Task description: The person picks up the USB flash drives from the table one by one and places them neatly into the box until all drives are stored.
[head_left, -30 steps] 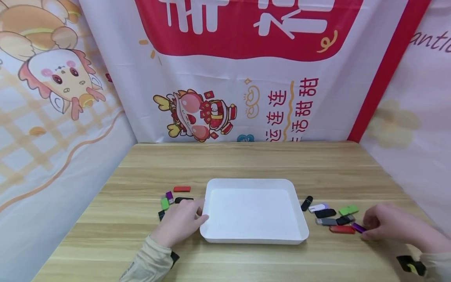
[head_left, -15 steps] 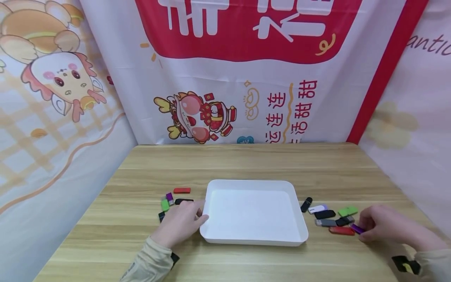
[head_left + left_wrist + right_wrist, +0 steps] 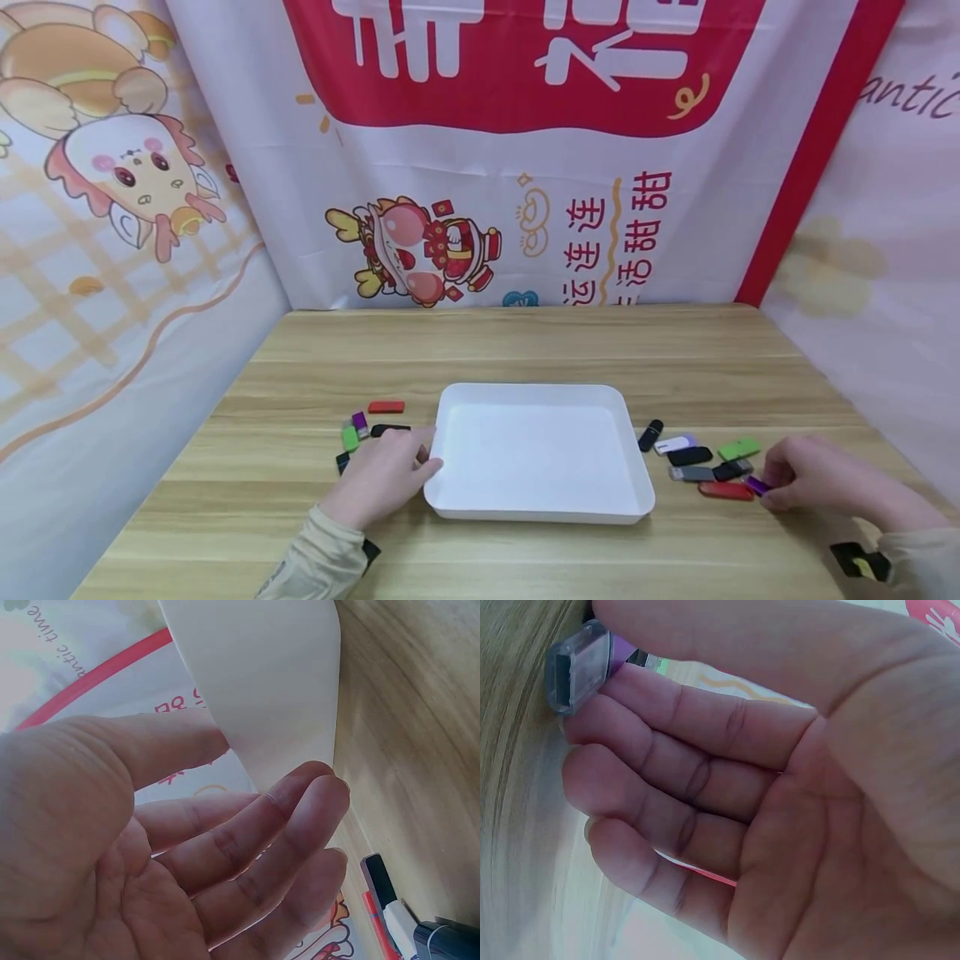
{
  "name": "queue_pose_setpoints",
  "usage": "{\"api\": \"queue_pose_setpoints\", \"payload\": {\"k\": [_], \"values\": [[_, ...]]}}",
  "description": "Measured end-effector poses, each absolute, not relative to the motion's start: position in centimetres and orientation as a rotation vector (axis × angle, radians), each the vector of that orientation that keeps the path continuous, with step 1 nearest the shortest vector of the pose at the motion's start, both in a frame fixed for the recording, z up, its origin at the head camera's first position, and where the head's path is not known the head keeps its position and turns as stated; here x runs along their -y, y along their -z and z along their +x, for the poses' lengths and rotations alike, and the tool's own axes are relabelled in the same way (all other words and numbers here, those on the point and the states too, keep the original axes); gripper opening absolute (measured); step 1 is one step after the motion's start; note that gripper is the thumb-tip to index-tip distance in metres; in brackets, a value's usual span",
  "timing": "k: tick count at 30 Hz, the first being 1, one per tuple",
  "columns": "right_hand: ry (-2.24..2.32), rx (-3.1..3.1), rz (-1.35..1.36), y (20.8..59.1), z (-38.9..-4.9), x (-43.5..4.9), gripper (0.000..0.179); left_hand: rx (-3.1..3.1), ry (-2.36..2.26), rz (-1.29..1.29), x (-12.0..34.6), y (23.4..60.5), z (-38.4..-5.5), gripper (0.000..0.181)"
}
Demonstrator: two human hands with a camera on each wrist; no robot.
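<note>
A white rectangular tray [image 3: 540, 513] lies in the middle of the wooden table. My left hand [image 3: 382, 479] holds its left wall; in the left wrist view the thumb [image 3: 187, 739] laps over the rim while other fingers lie along the outside of the tray wall [image 3: 277, 682]. At the right, my right hand [image 3: 813, 477] pinches a purple USB stick [image 3: 757, 486] low at the table, beside a red USB stick [image 3: 726, 492]. The right wrist view shows the stick's clear-capped end [image 3: 577, 667] at the fingertips; the thumb and fingers hide part of it.
Right of the tray lie more USB sticks: green [image 3: 738, 448], grey [image 3: 692, 473], white [image 3: 675, 444] and several black ones, one of them [image 3: 651, 435] near the tray. Left of it lie red [image 3: 386, 407], purple [image 3: 360, 424], green [image 3: 350, 437] and black [image 3: 390, 430] sticks. Printed cloth surrounds the table.
My right hand has shifted slightly left along with the purple USB stick, staying low at the table. The left hand keeps its place at the tray. The head view tilts a little.
</note>
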State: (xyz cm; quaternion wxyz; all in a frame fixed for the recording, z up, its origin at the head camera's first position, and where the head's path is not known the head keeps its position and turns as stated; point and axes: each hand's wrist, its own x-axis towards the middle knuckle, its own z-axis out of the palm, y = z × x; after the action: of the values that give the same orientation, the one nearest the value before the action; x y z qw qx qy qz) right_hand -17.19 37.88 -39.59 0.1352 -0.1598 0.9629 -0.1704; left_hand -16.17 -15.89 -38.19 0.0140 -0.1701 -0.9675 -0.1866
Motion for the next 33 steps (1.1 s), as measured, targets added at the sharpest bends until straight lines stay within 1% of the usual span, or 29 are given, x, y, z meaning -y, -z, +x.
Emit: {"api": "queue_pose_setpoints", "payload": {"k": [5, 15, 33], "values": [[0.506, -2.771, -0.391, 39.50, -17.33, -37.54, 0.020, 3.010, 0.582, -0.529, 15.95, 38.16, -16.11, 0.033], [0.467, -2.766, -0.334, 39.57, -17.31, -37.21, 0.020, 3.011, 0.580, -0.547, 16.04, 38.24, -16.13, 0.034], [0.491, -2.771, -0.354, 39.13, -17.18, -37.60, 0.016, 3.015, 0.555, -0.541, 16.01, 38.20, -16.07, 0.034]]}}
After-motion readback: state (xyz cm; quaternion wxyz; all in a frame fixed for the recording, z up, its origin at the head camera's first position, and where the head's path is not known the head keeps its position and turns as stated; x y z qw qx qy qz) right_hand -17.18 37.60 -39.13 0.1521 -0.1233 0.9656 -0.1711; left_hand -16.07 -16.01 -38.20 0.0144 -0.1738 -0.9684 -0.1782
